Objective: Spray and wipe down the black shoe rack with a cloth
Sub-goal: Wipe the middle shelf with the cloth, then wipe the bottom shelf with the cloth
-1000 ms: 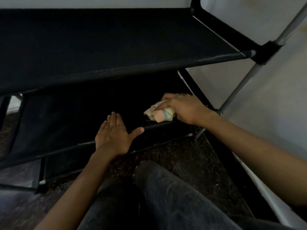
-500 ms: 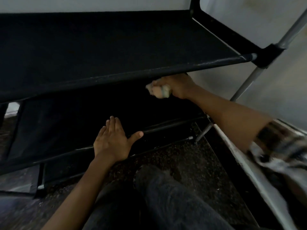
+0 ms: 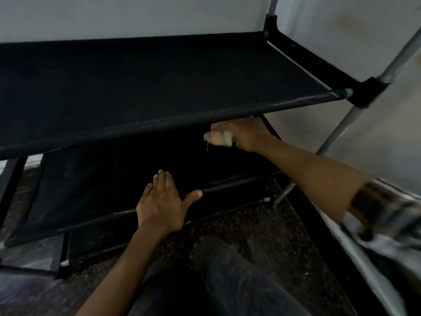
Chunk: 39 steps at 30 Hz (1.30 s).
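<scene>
The black shoe rack (image 3: 159, 87) fills the upper view, with fabric shelves on grey metal tubes. My right hand (image 3: 248, 134) reaches under the upper shelf's front bar and grips a bunched pale cloth (image 3: 218, 137) with coloured stripes, deep over the lower shelf (image 3: 102, 179). My left hand (image 3: 163, 201) lies flat, fingers straight, on the front bar of that lower shelf. No spray bottle shows.
A grey upright tube (image 3: 341, 124) runs down at the right beside a pale wall (image 3: 364, 42). Dark speckled floor (image 3: 250, 229) lies below the rack. My knee in dark trousers (image 3: 227, 274) is at the bottom centre.
My right hand with the cloth has moved from the lower shelf's front edge back and up under the upper shelf. The left hand has stayed on the bar.
</scene>
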Each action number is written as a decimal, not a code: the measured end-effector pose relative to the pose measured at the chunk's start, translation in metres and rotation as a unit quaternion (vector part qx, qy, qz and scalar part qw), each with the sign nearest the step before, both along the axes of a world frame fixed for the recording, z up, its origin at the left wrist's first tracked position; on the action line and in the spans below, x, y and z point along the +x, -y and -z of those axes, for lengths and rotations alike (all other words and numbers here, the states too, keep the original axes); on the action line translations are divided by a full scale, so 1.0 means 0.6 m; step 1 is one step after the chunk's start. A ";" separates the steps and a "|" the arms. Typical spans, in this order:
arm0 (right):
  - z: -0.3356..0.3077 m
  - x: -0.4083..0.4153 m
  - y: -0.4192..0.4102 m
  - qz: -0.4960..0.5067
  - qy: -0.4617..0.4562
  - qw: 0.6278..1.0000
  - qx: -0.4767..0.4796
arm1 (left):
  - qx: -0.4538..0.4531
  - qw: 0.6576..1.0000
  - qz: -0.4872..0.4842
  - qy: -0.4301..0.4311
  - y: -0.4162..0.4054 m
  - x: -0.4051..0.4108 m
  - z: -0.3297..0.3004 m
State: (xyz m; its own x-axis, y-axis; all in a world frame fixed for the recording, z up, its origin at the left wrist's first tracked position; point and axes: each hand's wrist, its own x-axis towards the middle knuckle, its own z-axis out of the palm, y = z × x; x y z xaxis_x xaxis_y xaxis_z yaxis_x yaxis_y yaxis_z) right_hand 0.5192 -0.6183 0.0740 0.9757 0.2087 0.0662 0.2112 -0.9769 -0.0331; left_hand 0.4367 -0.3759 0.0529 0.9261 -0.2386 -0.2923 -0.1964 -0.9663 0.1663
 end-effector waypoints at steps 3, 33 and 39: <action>0.021 0.060 0.006 0.044 0.023 0.999 -0.001 | -0.004 1.000 0.000 0.006 -0.002 0.002 0.004; -0.189 -0.348 0.022 -0.064 -0.078 0.993 0.052 | -0.131 0.988 -0.069 0.050 -0.192 -0.175 -0.124; -0.156 -0.355 -0.035 -0.083 -0.123 0.988 0.047 | -0.120 0.987 -0.089 0.053 -0.266 -0.199 -0.134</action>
